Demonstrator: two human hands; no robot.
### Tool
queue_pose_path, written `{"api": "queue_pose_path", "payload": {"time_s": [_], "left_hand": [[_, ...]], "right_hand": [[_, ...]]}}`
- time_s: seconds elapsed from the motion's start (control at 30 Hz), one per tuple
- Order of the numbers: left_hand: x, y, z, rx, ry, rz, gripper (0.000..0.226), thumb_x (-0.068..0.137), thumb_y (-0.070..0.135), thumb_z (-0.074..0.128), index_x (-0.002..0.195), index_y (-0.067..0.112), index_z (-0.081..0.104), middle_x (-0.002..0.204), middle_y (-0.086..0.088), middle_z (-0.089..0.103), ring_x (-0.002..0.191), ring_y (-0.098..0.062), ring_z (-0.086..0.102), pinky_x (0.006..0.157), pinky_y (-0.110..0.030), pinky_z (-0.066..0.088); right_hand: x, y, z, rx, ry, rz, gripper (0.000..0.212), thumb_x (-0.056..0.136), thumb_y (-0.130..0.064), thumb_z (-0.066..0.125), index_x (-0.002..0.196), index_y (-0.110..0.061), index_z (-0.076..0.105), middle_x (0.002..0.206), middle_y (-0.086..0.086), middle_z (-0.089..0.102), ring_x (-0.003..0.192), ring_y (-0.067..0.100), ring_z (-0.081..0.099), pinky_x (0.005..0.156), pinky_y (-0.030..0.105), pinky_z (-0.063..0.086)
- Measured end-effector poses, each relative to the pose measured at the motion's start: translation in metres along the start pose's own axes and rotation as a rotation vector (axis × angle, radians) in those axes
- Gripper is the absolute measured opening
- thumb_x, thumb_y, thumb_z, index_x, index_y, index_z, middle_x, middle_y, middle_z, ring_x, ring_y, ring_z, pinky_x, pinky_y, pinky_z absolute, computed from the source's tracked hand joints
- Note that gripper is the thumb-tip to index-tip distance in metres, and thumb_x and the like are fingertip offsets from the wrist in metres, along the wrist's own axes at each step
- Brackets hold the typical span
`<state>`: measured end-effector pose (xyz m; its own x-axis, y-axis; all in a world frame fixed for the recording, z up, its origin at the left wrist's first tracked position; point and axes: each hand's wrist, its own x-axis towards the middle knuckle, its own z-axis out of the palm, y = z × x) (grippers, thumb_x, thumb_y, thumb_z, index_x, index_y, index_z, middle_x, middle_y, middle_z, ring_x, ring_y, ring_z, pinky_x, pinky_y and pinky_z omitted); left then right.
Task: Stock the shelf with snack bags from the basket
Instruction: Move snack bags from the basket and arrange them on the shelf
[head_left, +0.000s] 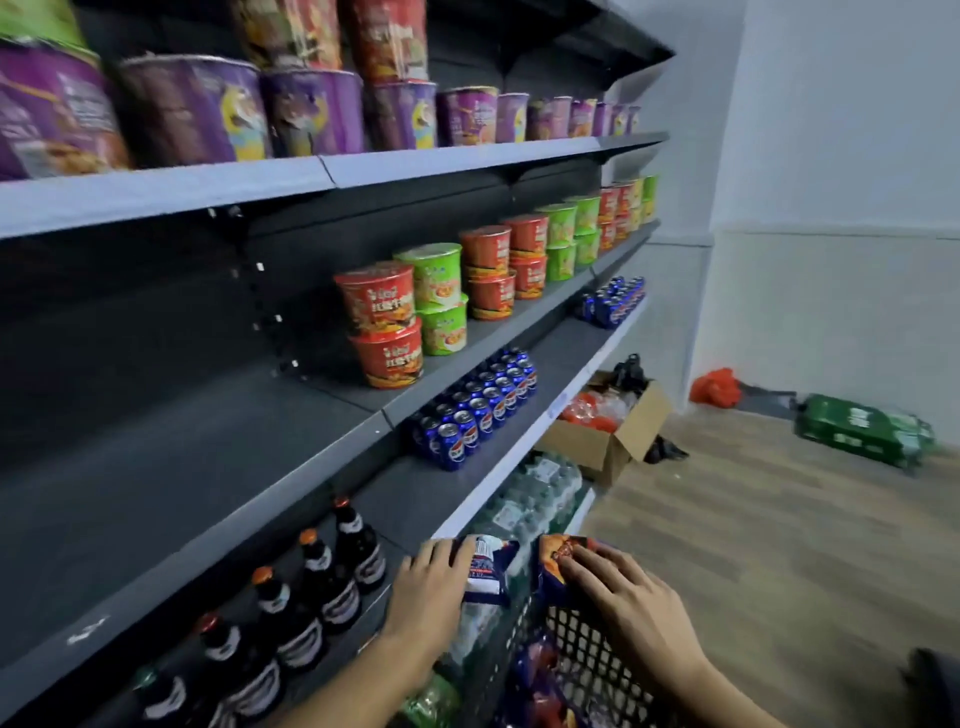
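Observation:
A black mesh basket (582, 649) stands at the bottom centre with several blue and orange snack bags inside. My left hand (434, 582) grips a blue-and-white snack bag (491, 569) just above the basket's left rim. My right hand (618, 587) holds a blue snack bag with an orange picture (558, 558) above the basket. The dark shelf (171, 467) at the middle left has a long bare stretch in front of me.
Red and green noodle bowls (395, 322) fill the right part of that shelf; purple cups (311, 111) stand above. Dark bottles (317, 587) and blue cans (475, 410) sit on the shelf below. An open cardboard box (613, 431) and a green pack (862, 426) lie on the wooden floor.

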<state>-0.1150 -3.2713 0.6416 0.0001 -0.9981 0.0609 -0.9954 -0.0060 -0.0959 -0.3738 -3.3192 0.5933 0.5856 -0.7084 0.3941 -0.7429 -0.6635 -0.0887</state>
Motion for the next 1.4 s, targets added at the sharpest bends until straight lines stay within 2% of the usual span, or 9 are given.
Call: {"api": "queue_pose_path", "payload": {"time_s": [0.17, 0.27, 0.33, 0.4, 0.5, 0.57, 0.83, 1.07, 1.4], "left_hand": [[-0.088, -0.056, -0.023, 0.053, -0.026, -0.259, 0.086, 0.074, 0.017, 0.072, 0.148, 0.026, 0.029, 0.141, -0.003, 0.044, 0.13, -0.028, 0.04, 0.099, -0.041, 0.041], [-0.151, -0.107, -0.029, 0.111, -0.006, -0.411, 0.103, 0.011, 0.035, 0.087, 0.113, 0.029, 0.069, 0.097, 0.001, 0.069, 0.087, -0.022, 0.066, 0.062, -0.036, 0.056], [-0.2, -0.139, -0.031, 0.092, -0.004, -0.531, 0.108, 0.001, 0.041, 0.083, 0.107, 0.029, 0.071, 0.089, 0.002, 0.07, 0.078, -0.02, 0.067, 0.055, -0.034, 0.055], [-0.257, -0.155, -0.061, 0.038, -0.04, -0.651, 0.099, 0.033, 0.041, 0.086, 0.127, 0.028, 0.059, 0.107, -0.002, 0.065, 0.097, -0.024, 0.062, 0.074, -0.041, 0.053], [-0.342, -0.188, -0.087, 0.127, 0.077, -0.813, 0.076, 0.082, 0.026, 0.061, 0.148, 0.027, 0.023, 0.137, -0.005, 0.046, 0.127, -0.029, 0.041, 0.101, -0.04, 0.037], [-0.395, -0.21, -0.111, 0.162, 0.115, -0.927, 0.072, 0.086, 0.024, 0.058, 0.148, 0.026, 0.022, 0.139, -0.004, 0.045, 0.128, -0.028, 0.04, 0.102, -0.039, 0.038], [-0.559, -0.275, -0.186, 0.257, 0.188, -1.195, 0.065, 0.089, 0.024, 0.057, 0.147, 0.018, 0.027, 0.135, -0.009, 0.049, 0.124, -0.031, 0.044, 0.098, -0.042, 0.041], [-0.638, -0.295, -0.195, 0.308, 0.233, -1.284, 0.066, 0.092, 0.024, 0.055, 0.148, 0.017, 0.022, 0.139, -0.01, 0.045, 0.129, -0.032, 0.04, 0.103, -0.042, 0.04], [-0.735, -0.287, -0.194, 0.311, 0.119, -1.567, 0.069, 0.094, 0.022, 0.051, 0.152, 0.013, 0.014, 0.145, -0.013, 0.038, 0.132, -0.035, 0.035, 0.105, -0.045, 0.037]], "right_hand": [[0.04, -0.075, 0.002, 0.113, 0.106, -0.297, 0.047, 0.089, -0.03, 0.042, 0.134, -0.035, 0.055, 0.136, -0.013, 0.058, 0.118, 0.013, 0.061, 0.078, 0.024, 0.056], [0.064, -0.149, 0.001, 0.128, 0.227, -0.539, 0.04, 0.098, -0.048, 0.036, 0.131, -0.035, 0.053, 0.137, -0.016, 0.054, 0.128, 0.01, 0.045, 0.104, 0.019, 0.03], [0.074, -0.209, 0.0, 0.163, 0.274, -0.625, 0.04, 0.09, -0.046, 0.046, 0.128, -0.033, 0.053, 0.132, -0.014, 0.06, 0.127, 0.009, 0.046, 0.102, 0.022, 0.032], [0.082, -0.274, -0.004, 0.246, 0.286, -0.663, 0.037, 0.088, -0.029, 0.046, 0.124, -0.032, 0.054, 0.125, -0.013, 0.063, 0.109, 0.011, 0.064, 0.086, 0.025, 0.048], [0.086, -0.37, -0.027, 0.333, 0.196, -0.775, 0.072, 0.058, -0.021, 0.08, 0.126, -0.03, 0.059, 0.124, -0.012, 0.063, 0.099, 0.014, 0.069, 0.065, 0.025, 0.057], [0.085, -0.43, -0.053, 0.359, 0.143, -0.825, 0.084, 0.046, -0.025, 0.091, 0.125, -0.028, 0.064, 0.121, -0.011, 0.067, 0.1, 0.016, 0.068, 0.064, 0.026, 0.058], [0.053, -0.627, -0.142, 0.467, 0.178, -0.893, 0.076, 0.048, -0.02, 0.093, 0.119, -0.026, 0.067, 0.108, -0.011, 0.071, 0.092, 0.017, 0.069, 0.053, 0.029, 0.055], [0.029, -0.705, -0.163, 0.493, 0.205, -0.978, 0.076, 0.047, -0.018, 0.093, 0.119, -0.024, 0.068, 0.108, -0.01, 0.071, 0.092, 0.015, 0.068, 0.045, 0.027, 0.051], [-0.009, -0.813, -0.161, 0.665, 0.175, -1.226, 0.09, 0.032, -0.017, 0.098, 0.117, -0.025, 0.071, 0.105, -0.013, 0.072, 0.088, 0.014, 0.069, 0.039, 0.022, 0.047]]}}
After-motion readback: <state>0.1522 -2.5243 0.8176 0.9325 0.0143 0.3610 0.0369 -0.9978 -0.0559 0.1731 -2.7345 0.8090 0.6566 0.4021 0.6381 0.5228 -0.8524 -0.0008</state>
